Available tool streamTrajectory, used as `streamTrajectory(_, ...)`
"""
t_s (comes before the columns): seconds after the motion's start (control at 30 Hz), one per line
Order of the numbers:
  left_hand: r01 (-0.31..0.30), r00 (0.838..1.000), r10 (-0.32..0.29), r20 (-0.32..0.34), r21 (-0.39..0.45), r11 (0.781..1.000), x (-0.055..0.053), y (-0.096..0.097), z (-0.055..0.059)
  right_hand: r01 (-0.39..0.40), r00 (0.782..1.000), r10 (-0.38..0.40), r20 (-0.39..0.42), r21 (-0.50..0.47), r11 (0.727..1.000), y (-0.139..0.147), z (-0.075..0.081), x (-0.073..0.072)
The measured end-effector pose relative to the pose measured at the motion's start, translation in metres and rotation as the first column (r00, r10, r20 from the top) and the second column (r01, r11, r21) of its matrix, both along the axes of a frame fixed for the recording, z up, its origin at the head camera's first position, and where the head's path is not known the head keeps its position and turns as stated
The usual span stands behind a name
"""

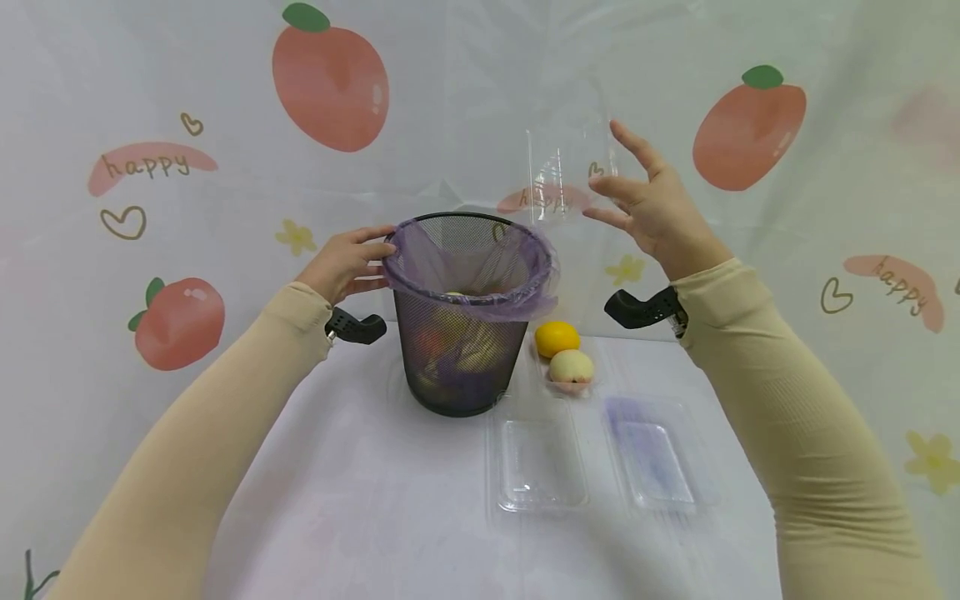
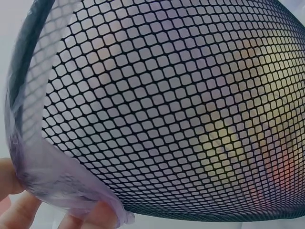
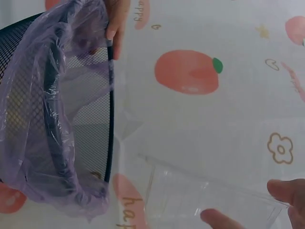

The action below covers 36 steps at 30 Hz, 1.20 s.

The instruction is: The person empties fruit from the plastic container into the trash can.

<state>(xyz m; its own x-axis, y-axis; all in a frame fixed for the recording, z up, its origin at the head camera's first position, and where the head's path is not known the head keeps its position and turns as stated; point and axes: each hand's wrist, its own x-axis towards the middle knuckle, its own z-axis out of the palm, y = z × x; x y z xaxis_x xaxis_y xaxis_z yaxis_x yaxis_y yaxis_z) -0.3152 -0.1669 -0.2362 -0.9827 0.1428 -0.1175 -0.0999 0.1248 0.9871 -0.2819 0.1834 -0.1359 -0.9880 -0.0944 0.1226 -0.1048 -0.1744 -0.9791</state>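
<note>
Mesh bin (image 1: pixel 461 358) and clear box (image 1: pixel 558 179) are both in hand, beyond two trays on the white tabletop (image 1: pixel 360 500). Of these, the left tray (image 1: pixel 542 458) is plain clear plastic; the right tray (image 1: pixel 652 458) shows a violet patch. Farther back stands the bin, black, with a purple liner (image 1: pixel 536 296) folded over its rim; the left hand (image 1: pixel 347 260) grips that rim. Yellow and red shapes blur through the mesh, and the left wrist view brings them close, along with fingers (image 2: pixel 23 210) at the liner. Just right of the bin, a yellow fruit (image 1: pixel 557 339) and a pale round fruit (image 1: pixel 572 367) sit in another clear tray. Above and to the right, the right hand (image 1: pixel 652 204) pinches the clear box in the air; the right wrist view shows a fingertip or thumb overlapping its wall, too clipped to tell which. Farthest is the backdrop (image 1: pixel 487 67), printed with red fruits, hearts and flowers. "happy" reads in several spots, once through the box in the head view; the right wrist view crops one to "hap".
</note>
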Motion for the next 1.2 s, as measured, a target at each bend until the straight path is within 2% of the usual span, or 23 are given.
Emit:
streamTrajectory(0.13, 0.004, 1.0, -0.004, -0.004, -0.001, 1.0, 0.0, 0.0, 0.0, -0.046, 0.998, 0.052, 0.04, -0.141, 0.989, 0.011, -0.005, 0.002)
streamTrajectory(0.33, 0.004, 1.0, -0.004, -0.004, 0.007, 1.0, -0.001, 0.0, 0.0, -0.055, 0.992, 0.088, 0.092, -0.315, 0.948, 0.033, -0.013, 0.002)
streamTrajectory(0.47, -0.003, 1.0, 0.003, 0.0, 0.014, 1.0, -0.001, 0.0, 0.0, -0.054, 0.986, 0.111, 0.123, -0.396, 0.917, 0.051, -0.02, 0.003)
streamTrajectory(0.53, -0.005, 1.0, 0.005, 0.002, 0.016, 1.0, -0.002, 0.0, 0.0, -0.052, 0.982, 0.124, 0.143, -0.428, 0.902, 0.06, -0.025, 0.005)
streamTrajectory(0.7, -0.012, 1.0, 0.012, 0.009, 0.022, 1.0, -0.002, 0.0, 0.001, -0.054, 0.975, 0.139, 0.174, -0.42, 0.906, 0.086, -0.041, 0.01)
streamTrajectory(0.83, -0.01, 1.0, 0.01, 0.01, 0.018, 1.0, -0.002, 0.0, 0.002, -0.063, 0.965, 0.168, 0.203, -0.44, 0.896, 0.106, -0.058, 0.012)
streamTrajectory(1.0, -0.013, 1.0, 0.013, 0.015, 0.008, 1.0, -0.002, 0.0, 0.002, -0.041, 0.944, 0.198, 0.264, -0.503, 0.864, 0.128, -0.078, 0.013)
streamTrajectory(1.2, -0.022, 0.999, 0.022, 0.031, 0.013, 1.0, -0.003, 0.002, 0.002, 0.004, 0.916, 0.232, 0.326, -0.589, 0.808, 0.157, -0.105, 0.018)
